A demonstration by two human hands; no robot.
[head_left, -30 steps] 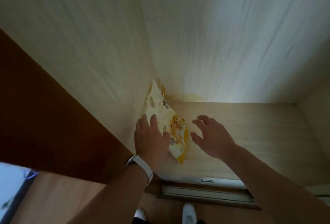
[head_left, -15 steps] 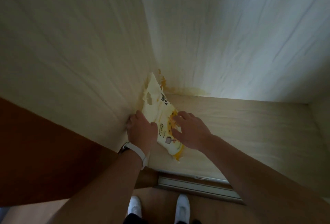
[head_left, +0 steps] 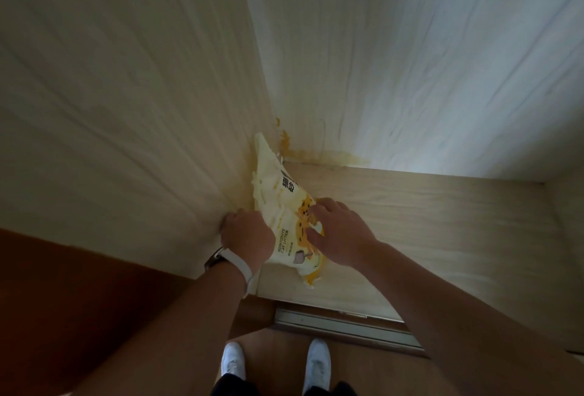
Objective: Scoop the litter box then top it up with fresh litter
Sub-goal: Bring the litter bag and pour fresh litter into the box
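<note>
A white and yellow bag of cat litter (head_left: pixel 286 206) leans in the left back corner of a pale wooden cupboard compartment. My left hand (head_left: pixel 246 234), with a white watch band on the wrist, grips the bag's left edge against the side wall. My right hand (head_left: pixel 339 231) lies on the bag's right side with its fingers curled into the printed front. The bag's lower corner sticks out below my hands. No litter box or scoop shows.
The cupboard floor (head_left: pixel 442 231) stretches to the right of the bag. A metal sliding-door track (head_left: pixel 344 326) runs along the front edge. A dark brown panel (head_left: pixel 79 294) stands at the left. My white shoes (head_left: pixel 234 361) are on the wooden floor below.
My right hand went from hovering open beside the bag to gripping its front. My left hand slid to the bag's left edge. The view has moved closer.
</note>
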